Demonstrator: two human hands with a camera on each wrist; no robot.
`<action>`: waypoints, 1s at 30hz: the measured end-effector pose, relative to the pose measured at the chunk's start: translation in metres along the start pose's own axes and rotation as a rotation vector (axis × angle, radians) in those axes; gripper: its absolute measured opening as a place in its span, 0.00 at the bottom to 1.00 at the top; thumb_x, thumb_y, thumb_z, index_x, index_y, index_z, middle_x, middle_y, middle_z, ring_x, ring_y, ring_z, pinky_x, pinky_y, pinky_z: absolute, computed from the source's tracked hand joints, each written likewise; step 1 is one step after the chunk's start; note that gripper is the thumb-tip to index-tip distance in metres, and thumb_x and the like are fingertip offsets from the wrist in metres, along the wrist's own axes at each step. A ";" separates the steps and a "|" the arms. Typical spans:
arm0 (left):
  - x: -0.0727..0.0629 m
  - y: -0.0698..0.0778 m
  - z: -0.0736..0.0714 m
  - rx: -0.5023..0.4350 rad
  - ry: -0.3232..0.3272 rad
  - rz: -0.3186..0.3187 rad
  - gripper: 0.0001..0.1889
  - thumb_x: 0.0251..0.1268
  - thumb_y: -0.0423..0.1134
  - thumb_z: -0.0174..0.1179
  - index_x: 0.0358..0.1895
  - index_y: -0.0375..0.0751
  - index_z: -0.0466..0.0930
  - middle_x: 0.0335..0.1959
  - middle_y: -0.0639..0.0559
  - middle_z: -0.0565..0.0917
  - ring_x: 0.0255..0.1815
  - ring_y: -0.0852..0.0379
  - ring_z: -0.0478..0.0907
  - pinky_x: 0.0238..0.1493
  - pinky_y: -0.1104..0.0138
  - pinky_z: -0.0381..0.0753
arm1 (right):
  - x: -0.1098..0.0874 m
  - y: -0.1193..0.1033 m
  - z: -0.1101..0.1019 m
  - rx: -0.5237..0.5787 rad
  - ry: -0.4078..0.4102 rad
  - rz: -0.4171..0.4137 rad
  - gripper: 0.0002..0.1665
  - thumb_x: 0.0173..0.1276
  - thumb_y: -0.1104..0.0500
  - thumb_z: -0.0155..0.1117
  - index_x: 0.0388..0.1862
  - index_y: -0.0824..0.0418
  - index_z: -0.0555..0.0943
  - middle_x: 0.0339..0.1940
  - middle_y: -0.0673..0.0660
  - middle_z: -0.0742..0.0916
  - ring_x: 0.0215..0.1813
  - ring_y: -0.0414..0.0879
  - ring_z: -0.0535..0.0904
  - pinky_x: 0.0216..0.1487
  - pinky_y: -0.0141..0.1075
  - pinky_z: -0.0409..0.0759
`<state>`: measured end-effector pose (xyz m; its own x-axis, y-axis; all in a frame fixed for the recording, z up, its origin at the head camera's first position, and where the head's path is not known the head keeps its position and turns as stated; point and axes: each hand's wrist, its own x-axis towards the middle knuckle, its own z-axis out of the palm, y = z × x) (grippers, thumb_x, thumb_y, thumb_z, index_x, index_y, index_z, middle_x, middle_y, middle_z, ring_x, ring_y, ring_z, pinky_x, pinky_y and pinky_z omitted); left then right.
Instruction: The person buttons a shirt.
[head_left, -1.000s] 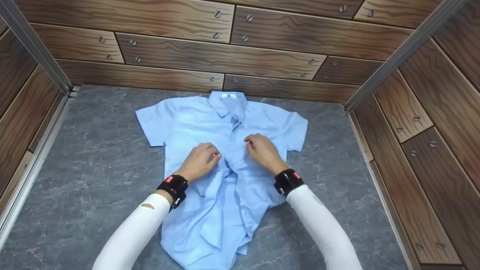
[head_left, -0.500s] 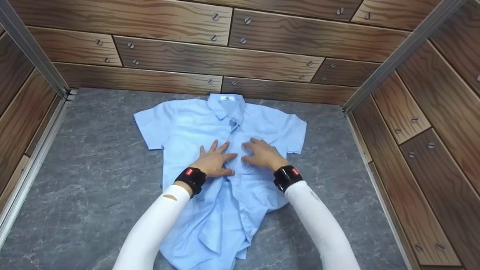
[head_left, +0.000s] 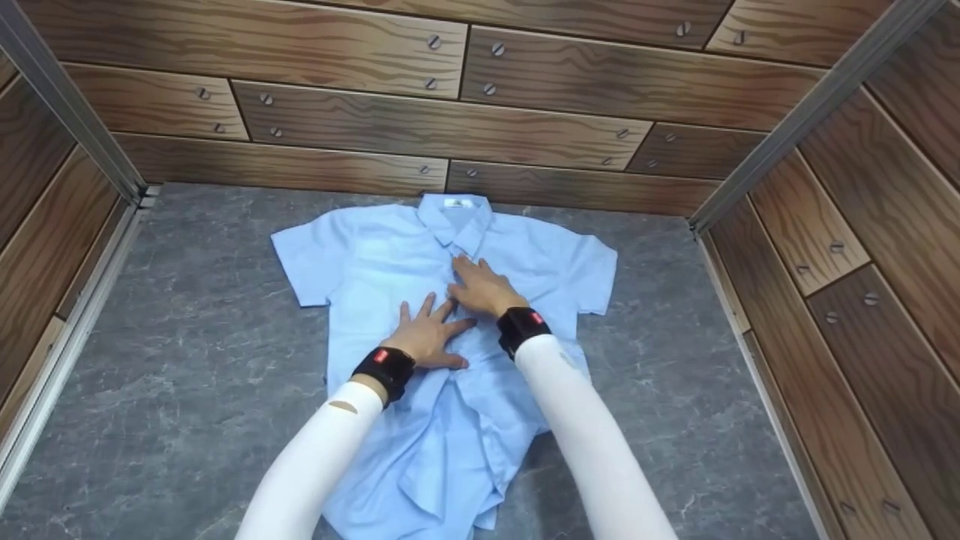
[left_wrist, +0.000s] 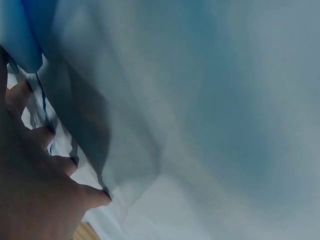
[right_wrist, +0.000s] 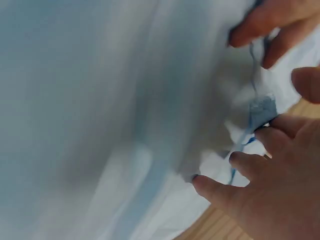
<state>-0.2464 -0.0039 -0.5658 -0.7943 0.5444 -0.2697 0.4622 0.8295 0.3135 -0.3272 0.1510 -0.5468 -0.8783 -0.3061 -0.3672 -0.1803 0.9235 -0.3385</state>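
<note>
A light blue short-sleeved button-up shirt (head_left: 375, 255) lies front side up with its collar away from me and its sleeves spread. My left hand (head_left: 427, 337) rests with spread fingers on the middle of the shirt front. Just below the collar, my right hand (head_left: 484, 291) touches the button placket with extended fingers. In the right wrist view the right hand's fingers (right_wrist: 215, 192) lie along the placket edge, and fingers of the left hand show at the upper right. The left wrist view is mostly filled by blue cloth, with the left fingertips (left_wrist: 97, 197) on it.
The shirt lies on a dark grey marbled surface (head_left: 195, 360). Wood-patterned walls (head_left: 337, 112) enclose it at the back and sides, with metal frame posts (head_left: 802, 124) at the corners. The lower shirt front is wrinkled and folded over itself.
The left hand has moved inward and spread its fingers on the shirt. The right hand has moved left and up to the placket below the collar, where the neck opening now looks flatter.
</note>
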 end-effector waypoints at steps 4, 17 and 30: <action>-0.001 0.003 0.002 0.012 0.010 0.012 0.39 0.56 0.68 0.59 0.73 0.72 0.57 0.80 0.48 0.46 0.78 0.33 0.38 0.64 0.27 0.42 | 0.005 -0.004 0.005 -0.016 -0.008 0.035 0.41 0.73 0.33 0.40 0.79 0.43 0.46 0.81 0.47 0.51 0.80 0.59 0.41 0.72 0.64 0.44; -0.034 -0.035 -0.003 -0.150 0.198 -0.038 0.34 0.68 0.65 0.47 0.72 0.53 0.64 0.76 0.44 0.59 0.77 0.35 0.48 0.66 0.30 0.41 | -0.055 0.038 -0.014 -0.165 0.096 -0.075 0.30 0.73 0.45 0.51 0.71 0.52 0.69 0.75 0.59 0.68 0.74 0.56 0.64 0.69 0.55 0.64; -0.072 -0.063 0.012 -0.121 0.078 -0.111 0.53 0.47 0.73 0.61 0.76 0.58 0.53 0.80 0.43 0.40 0.78 0.33 0.30 0.65 0.29 0.28 | -0.126 0.086 0.023 -0.121 -0.006 -0.025 0.48 0.60 0.26 0.56 0.76 0.40 0.59 0.80 0.58 0.54 0.77 0.69 0.45 0.68 0.69 0.51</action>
<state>-0.2140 -0.0941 -0.5772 -0.8683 0.4347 -0.2388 0.3226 0.8607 0.3938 -0.2220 0.2638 -0.5502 -0.8703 -0.3305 -0.3651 -0.2547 0.9366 -0.2406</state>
